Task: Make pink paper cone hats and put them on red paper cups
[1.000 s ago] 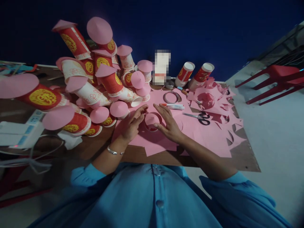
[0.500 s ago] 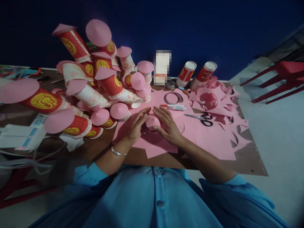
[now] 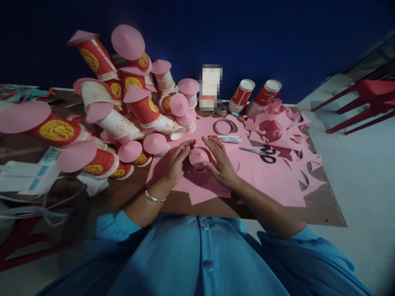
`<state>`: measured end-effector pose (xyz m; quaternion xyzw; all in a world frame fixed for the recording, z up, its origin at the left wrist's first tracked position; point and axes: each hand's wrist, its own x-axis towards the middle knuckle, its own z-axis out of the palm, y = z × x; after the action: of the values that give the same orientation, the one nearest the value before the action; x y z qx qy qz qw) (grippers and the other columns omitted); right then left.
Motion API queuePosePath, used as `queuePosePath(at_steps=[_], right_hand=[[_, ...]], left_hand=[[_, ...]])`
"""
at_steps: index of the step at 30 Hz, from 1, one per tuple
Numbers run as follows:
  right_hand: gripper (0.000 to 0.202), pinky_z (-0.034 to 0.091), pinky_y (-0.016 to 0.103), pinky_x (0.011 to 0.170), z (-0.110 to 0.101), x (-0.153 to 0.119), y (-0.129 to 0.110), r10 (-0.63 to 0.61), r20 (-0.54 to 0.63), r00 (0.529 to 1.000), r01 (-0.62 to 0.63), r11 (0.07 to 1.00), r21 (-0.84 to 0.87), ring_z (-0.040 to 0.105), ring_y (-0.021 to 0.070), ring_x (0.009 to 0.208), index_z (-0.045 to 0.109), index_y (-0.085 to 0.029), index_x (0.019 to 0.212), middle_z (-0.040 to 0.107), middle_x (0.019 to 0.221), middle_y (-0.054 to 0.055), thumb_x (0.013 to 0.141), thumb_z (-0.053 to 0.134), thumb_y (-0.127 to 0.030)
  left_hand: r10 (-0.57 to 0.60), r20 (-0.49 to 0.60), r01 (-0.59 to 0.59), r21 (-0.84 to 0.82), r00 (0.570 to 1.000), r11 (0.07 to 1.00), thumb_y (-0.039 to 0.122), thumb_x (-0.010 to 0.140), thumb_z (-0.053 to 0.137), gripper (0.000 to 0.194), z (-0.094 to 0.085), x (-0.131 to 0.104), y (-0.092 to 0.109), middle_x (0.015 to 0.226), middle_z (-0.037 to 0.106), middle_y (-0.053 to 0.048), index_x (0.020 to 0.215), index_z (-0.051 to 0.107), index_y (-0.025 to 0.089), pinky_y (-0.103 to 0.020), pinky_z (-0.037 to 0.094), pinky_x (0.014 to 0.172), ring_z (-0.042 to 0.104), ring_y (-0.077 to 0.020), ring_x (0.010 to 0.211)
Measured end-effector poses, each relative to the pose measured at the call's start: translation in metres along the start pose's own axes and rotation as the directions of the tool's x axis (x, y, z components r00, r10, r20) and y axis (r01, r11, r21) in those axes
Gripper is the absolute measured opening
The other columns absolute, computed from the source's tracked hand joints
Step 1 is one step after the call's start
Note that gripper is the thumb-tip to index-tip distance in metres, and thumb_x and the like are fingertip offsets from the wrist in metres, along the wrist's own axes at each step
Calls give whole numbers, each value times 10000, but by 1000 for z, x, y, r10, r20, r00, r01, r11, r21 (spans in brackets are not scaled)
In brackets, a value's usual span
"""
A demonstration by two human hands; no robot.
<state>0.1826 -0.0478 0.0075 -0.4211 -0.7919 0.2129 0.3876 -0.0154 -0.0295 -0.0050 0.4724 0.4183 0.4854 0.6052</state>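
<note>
A small pink paper cone (image 3: 198, 158) sits on top of a paper cup, of which only a bit of rim shows below it. My left hand (image 3: 177, 164) is beside it on the left, fingers stretched and curved, apart from the cone. On the other side my right hand (image 3: 221, 164) is open, its thumb close to the cone's right edge; whether it touches I cannot tell. Under the cup lie pink paper sheets (image 3: 210, 190). Just beyond my right fingers are a marker pen (image 3: 228, 139) and a roll of tape (image 3: 233, 128).
Cups with pink cone tops, such as a red one (image 3: 55, 128), crowd the left. Scissors (image 3: 261, 153) and cut pink scraps (image 3: 285, 127) lie right. Two cup stacks (image 3: 242, 95) stand behind. A white device (image 3: 29, 176) with cables sits left; a red stool (image 3: 370, 96) stands right.
My hands have spread apart slightly, the right one moving away to the right, so more of the cone shows. The cone and cup stay in place.
</note>
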Motion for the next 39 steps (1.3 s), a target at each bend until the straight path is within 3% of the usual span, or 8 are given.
queuePosePath(at_steps=[8,12,17,22,26,29,33,39], right_hand=[[603,319,613,1283,0,0,2,-12,23,1000,13,999,-44,351,296,1573,431,-335,1602,478,1651,69,1056,452,-591],[604,326,620,1271,-2,-1,5,-20,-61,998,17,999,-50,423,303,1525,407,-314,1610,512,1615,102,1065,444,-572],[555,382,607,1232,-7,0,11,56,-164,985,-63,997,-43,472,300,1480,450,-314,1577,555,1562,110,1077,423,-552],[653,326,618,1267,-8,-1,7,14,-113,994,-21,998,-60,407,318,1530,372,-342,1626,489,1629,86,1042,454,-624],[681,295,617,1289,-5,-4,3,-71,-60,996,64,991,-121,347,315,1574,269,-310,1672,440,1669,96,1066,413,-587],[688,310,611,1287,-2,-6,2,-129,-48,990,119,977,-179,317,309,1593,194,-290,1691,418,1683,109,1085,372,-562],[703,362,594,1269,1,-6,1,-190,-57,980,172,958,-231,316,314,1591,185,-248,1691,420,1675,135,1088,375,-555],[666,392,603,1259,5,-9,2,-145,-15,989,136,956,-260,349,324,1573,232,-283,1676,434,1670,106,1084,413,-528]], left_hand=[[3,49,-5,34,999,999,505,984,587,434,-1,0,-3,1473,656,-83,1337,652,262,-437,474,1160,581,-270,1407],[32,0,-32,13,999,999,490,985,594,405,0,1,0,1438,679,-94,1282,688,232,-425,484,1147,600,-270,1376],[50,-60,-51,-16,997,999,525,1012,523,427,1,0,5,1391,708,-106,1249,708,221,-449,491,1145,642,-266,1311],[211,11,-210,174,977,962,580,1038,452,534,0,-5,8,1518,624,-89,1417,632,250,-460,428,1223,553,-265,1437],[338,162,-375,421,927,826,510,1081,404,543,-2,-11,11,1610,530,-108,1545,514,248,-451,384,1255,465,-254,1511],[437,261,-500,595,860,629,426,1110,343,531,-2,-14,10,1619,509,-140,1587,450,218,-460,383,1255,460,-242,1508],[543,338,-596,687,769,416,401,1119,305,538,-3,-13,3,1599,527,-151,1607,405,200,-491,384,1252,460,-249,1503],[560,364,-601,732,744,322,373,1114,319,517,-1,-12,3,1516,590,-173,1567,459,165,-491,435,1198,522,-263,1427]])
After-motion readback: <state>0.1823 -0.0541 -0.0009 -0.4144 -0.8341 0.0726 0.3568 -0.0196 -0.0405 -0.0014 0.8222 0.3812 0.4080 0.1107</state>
